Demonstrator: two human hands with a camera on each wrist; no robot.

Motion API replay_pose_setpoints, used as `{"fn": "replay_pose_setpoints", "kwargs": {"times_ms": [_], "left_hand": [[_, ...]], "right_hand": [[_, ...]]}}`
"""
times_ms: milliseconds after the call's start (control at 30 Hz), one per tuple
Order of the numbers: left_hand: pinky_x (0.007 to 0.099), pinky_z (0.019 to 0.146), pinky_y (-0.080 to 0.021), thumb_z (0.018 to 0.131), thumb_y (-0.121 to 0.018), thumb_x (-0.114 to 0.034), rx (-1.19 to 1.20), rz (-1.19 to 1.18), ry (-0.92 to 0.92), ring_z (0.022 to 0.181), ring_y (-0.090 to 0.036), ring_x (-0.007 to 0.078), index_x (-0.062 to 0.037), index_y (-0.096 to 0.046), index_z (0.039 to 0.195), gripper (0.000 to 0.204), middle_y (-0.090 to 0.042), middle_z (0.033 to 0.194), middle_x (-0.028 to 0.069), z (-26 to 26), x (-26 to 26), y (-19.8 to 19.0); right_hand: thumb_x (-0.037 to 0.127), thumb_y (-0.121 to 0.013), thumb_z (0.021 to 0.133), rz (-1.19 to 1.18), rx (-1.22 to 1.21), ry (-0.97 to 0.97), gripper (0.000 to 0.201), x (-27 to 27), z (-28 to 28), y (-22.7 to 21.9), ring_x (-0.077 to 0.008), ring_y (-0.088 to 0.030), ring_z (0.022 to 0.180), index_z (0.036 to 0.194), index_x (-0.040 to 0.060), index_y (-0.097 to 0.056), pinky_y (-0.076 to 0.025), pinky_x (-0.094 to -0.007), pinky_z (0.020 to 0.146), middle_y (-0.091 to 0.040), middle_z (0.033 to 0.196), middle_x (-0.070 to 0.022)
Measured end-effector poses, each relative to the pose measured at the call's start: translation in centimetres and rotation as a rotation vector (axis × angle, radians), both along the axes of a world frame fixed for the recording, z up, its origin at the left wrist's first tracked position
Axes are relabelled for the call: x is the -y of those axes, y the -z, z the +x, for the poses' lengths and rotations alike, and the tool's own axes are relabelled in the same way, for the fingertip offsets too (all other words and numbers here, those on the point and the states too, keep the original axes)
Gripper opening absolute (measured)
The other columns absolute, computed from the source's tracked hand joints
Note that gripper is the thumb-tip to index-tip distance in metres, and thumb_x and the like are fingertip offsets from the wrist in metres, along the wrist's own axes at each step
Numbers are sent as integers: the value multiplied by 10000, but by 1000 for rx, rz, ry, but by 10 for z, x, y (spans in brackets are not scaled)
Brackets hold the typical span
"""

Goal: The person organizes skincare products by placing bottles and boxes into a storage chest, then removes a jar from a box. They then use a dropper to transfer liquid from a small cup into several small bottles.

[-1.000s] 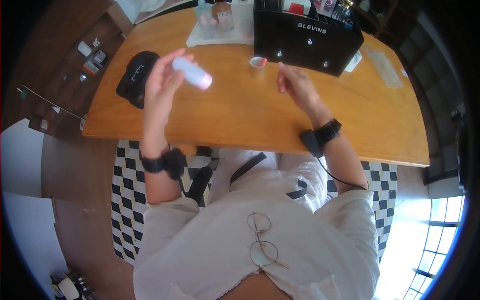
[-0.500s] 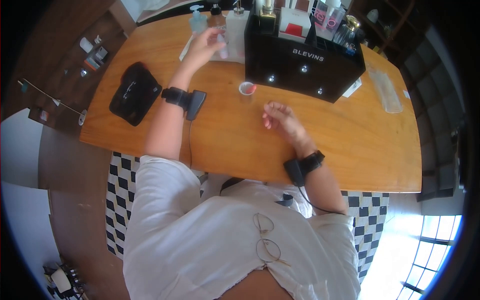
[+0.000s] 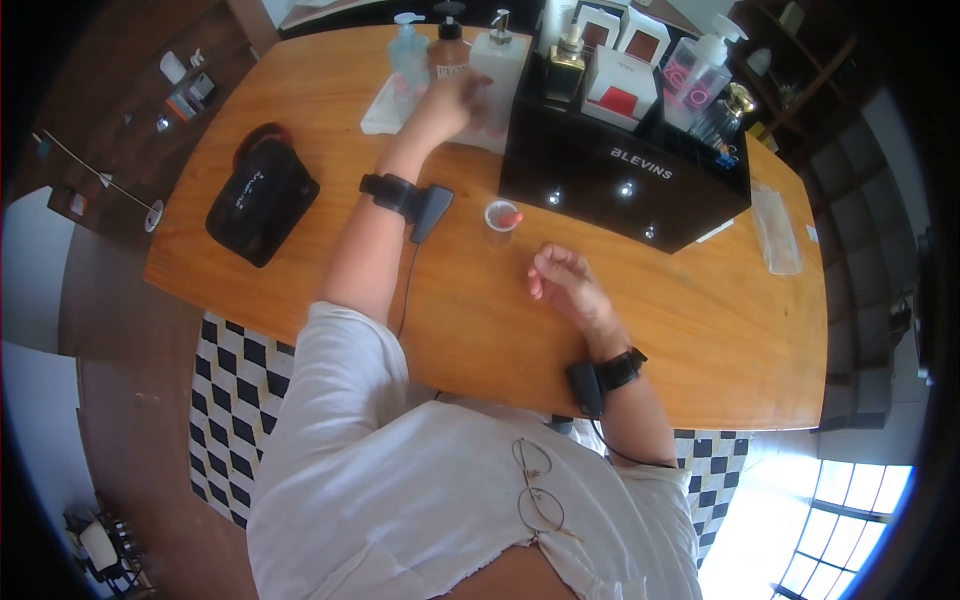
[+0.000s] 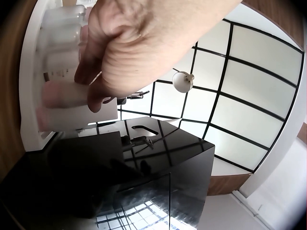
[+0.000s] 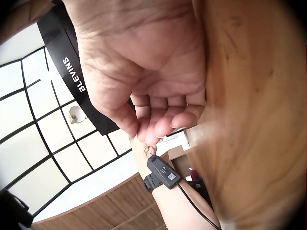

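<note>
A person's left hand (image 3: 448,108) reaches to the upper centre of the head view, its thumb and fingers gripping a pale bottle (image 4: 62,93) with a pink end. The hand hides the bottle there; at left in the left-wrist view it points pink end toward a white tray (image 3: 382,117), though whether they touch cannot be told. Crowding the tray are a blue pump bottle (image 3: 408,52), a brown pump bottle (image 3: 449,58) and a white dispenser (image 3: 500,62). Just right of the hand, a black box (image 3: 590,165) lettered "BLEVINS" walls off the upper right, topped with cosmetics. The right hand (image 3: 568,282) rests idle at centre, fingers loosely curled around nothing, near a small cup (image 3: 498,232) holding a pink item (image 3: 511,219). A black pouch (image 3: 262,205) lies at left on the wooden surface (image 3: 450,310), a clear plastic sleeve (image 3: 776,235) at far right.
</note>
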State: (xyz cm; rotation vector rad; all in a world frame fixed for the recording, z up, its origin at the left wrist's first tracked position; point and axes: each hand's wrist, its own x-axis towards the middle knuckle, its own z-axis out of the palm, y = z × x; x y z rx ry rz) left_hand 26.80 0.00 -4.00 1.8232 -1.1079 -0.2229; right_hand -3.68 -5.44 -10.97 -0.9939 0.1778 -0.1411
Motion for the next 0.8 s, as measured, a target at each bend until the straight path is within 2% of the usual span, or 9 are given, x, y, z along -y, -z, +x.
{"fn": "replay_pose_setpoints", "kwargs": {"times_ms": [133,233,333,433,633,667,767,800], "left_hand": [[349,893,-528,883,-621,11,27,-10,21,1054,-676,240,-50,-633,1242,364,-707,1093,125,6,8,9],[345,858,-543,885,-616,14,-5,104,-7,1068,-674,249,-44,-632,1243,363,-705,1100,142,0,4,1],[339,810,-561,878,-622,9,234,-44,-5,1038,-679,251,-36,-629,1246,371,-692,1130,160,14,14,24],[338,768,-574,865,-644,-3,239,-17,23,1018,-678,276,-45,-637,1239,376,-662,1178,163,15,21,22],[358,840,-538,867,-668,-97,328,28,20,1037,-647,306,-57,-685,1130,266,-625,1141,142,7,31,20],[410,930,-491,890,-647,-211,294,-25,50,1086,-620,344,-75,-724,1072,240,-639,1113,171,8,30,23],[411,882,-507,893,-642,-208,235,-39,14,1043,-636,337,-65,-722,1032,215,-638,1072,169,7,35,31],[394,785,-533,899,-620,-162,149,-42,30,891,-681,312,-46,-712,1007,183,-632,1029,165,4,34,28]], "right_hand": [[174,-644,982,-2,-10,-6,131,0,0,-2,-90,-607,734,905,69,-650,-474,-235,673,-652,817,-3],[174,-644,981,6,-9,-16,128,1,1,-2,-92,-606,742,912,67,-648,-473,-236,680,-652,817,-6],[175,-639,983,4,-17,-29,127,3,1,0,-98,-603,751,918,66,-645,-470,-240,689,-651,818,-13],[176,-628,989,2,-19,-37,130,5,1,2,-107,-600,757,924,65,-642,-464,-246,697,-650,817,-20],[166,-604,1000,10,-9,-46,136,6,3,3,-128,-593,754,934,50,-634,-461,-266,705,-641,807,-39],[164,-603,1000,22,-3,-47,138,5,3,4,-131,-592,753,935,46,-633,-462,-270,706,-639,806,-41],[164,-600,1002,38,13,-28,146,3,4,5,-133,-589,747,937,37,-630,-463,-275,708,-638,811,-46],[164,-600,1002,37,15,-34,147,3,4,5,-133,-590,745,938,35,-630,-464,-275,706,-638,813,-45]]}}
